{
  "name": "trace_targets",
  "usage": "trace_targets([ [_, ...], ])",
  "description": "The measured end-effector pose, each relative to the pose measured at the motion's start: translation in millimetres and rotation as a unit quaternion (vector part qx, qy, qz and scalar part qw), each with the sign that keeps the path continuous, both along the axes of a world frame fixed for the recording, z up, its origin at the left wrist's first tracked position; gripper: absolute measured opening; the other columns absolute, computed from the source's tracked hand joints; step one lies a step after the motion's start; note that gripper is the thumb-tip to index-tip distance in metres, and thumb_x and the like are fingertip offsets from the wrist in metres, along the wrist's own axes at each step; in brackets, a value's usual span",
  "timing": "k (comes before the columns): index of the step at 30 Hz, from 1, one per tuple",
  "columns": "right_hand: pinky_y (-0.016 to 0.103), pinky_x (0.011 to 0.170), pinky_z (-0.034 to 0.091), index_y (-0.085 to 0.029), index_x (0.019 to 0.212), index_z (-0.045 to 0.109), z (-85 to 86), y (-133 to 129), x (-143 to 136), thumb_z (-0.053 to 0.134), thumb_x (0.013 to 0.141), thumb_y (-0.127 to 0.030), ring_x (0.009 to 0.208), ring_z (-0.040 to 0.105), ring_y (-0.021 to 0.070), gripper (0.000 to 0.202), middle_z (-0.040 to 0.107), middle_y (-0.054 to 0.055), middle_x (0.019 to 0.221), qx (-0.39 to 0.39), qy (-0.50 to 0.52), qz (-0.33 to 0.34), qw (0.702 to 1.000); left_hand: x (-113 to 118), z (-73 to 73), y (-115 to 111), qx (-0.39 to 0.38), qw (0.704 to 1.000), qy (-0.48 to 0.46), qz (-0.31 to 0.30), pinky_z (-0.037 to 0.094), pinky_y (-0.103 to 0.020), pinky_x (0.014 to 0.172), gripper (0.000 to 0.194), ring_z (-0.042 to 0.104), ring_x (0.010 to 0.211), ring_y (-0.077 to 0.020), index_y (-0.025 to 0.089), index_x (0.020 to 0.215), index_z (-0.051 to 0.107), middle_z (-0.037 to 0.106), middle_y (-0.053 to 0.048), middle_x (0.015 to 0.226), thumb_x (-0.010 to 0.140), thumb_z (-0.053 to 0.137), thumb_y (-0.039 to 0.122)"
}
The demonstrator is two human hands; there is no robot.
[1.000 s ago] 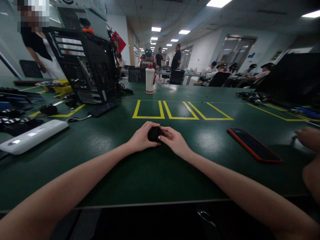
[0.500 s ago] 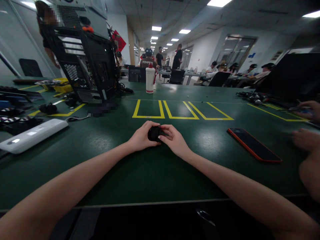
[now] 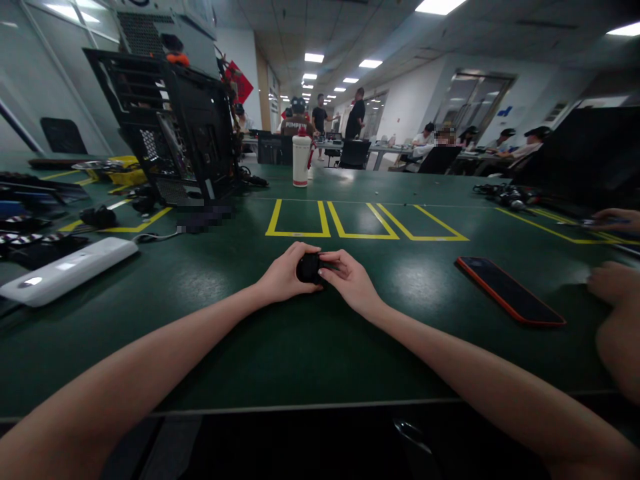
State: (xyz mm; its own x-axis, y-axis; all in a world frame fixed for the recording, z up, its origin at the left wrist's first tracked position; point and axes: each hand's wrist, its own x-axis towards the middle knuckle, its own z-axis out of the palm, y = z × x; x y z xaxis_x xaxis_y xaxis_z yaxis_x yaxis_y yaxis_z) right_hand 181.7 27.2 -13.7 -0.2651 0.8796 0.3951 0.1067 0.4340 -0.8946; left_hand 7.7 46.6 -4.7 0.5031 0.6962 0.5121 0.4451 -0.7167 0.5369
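A small black rounded object (image 3: 308, 268), its exact kind unclear, is held just above or on the green table near the middle of the view. My left hand (image 3: 285, 275) curls around its left side, thumb and fingers closed on it. From the right, the bent fingertips of my right hand (image 3: 350, 279) pinch its right edge. Fingers cover part of the object, so its far side and underside are hidden.
The green table (image 3: 240, 360) bears yellow tape outlines. An orange-edged phone (image 3: 510, 290) lies to the right, near another person's hand (image 3: 613, 283). On the left are a white power strip (image 3: 70, 270) and an open black computer case (image 3: 190, 133). A white bottle (image 3: 301, 160) stands farther back.
My hands and the black object stay almost in place, with the right fingertips still at its edge. The other person's hands at the right have shifted slightly.
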Motion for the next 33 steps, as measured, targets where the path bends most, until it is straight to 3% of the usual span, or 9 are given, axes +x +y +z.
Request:
trace_targets([
  [10,0.035,0.102,0.038,-0.023,0.109,0.050,-3.3,1.2,-0.4,0.059,0.072,-0.013,0.112,0.049,0.0170,0.039,0.048,0.004,0.112,0.027,-0.004,0.005,1.000,0.1,-0.3,0.0,-0.009,1.000,-0.007,-0.003,0.043,-0.038,0.085,0.058,0.050,0.101,-0.0216,0.023,0.111,0.043,0.051,-0.005,0.107,0.060,0.070,0.027],
  [15,0.035,0.102,0.038,-0.023,0.109,0.054,-7.5,2.8,1.6,0.060,0.072,-0.017,0.111,0.049,0.0181,0.037,0.042,0.004,0.114,0.049,-0.028,-0.013,0.998,0.8,-0.8,0.2,-0.007,1.000,-0.006,0.002,0.042,-0.040,0.085,0.059,0.050,0.101,-0.0225,0.024,0.111,0.042,0.050,-0.005,0.108,0.060,0.071,0.027],
  [21,0.037,0.101,0.038,-0.024,0.107,0.052,0.5,-3.5,3.1,0.058,0.074,-0.016,0.115,0.046,0.0185,0.035,0.046,0.003,0.120,0.060,-0.062,0.001,0.996,-0.4,1.3,-0.7,-0.009,1.000,0.001,-0.008,0.043,-0.038,0.084,0.057,0.051,0.099,-0.0214,0.023,0.111,0.042,0.050,-0.005,0.108,0.062,0.070,0.026],
  [28,0.043,0.098,0.037,-0.025,0.107,0.051,6.9,-10.7,2.7,0.055,0.075,-0.019,0.112,0.047,0.0206,0.032,0.051,0.003,0.114,0.071,-0.111,-0.022,0.991,-1.1,2.4,-0.5,-0.004,1.000,0.003,-0.017,0.042,-0.037,0.086,0.056,0.050,0.103,-0.0209,0.023,0.113,0.042,0.050,-0.006,0.111,0.063,0.069,0.026],
  [33,0.039,0.095,0.041,-0.023,0.104,0.051,2.7,-6.7,-0.5,0.050,0.080,-0.022,0.106,0.051,0.0187,0.024,0.053,0.004,0.107,0.059,-0.090,-0.031,0.994,-0.7,0.3,0.1,0.003,1.000,-0.001,0.000,0.043,-0.036,0.085,0.060,0.051,0.100,-0.0209,0.023,0.113,0.041,0.050,-0.005,0.108,0.061,0.071,0.029],
])
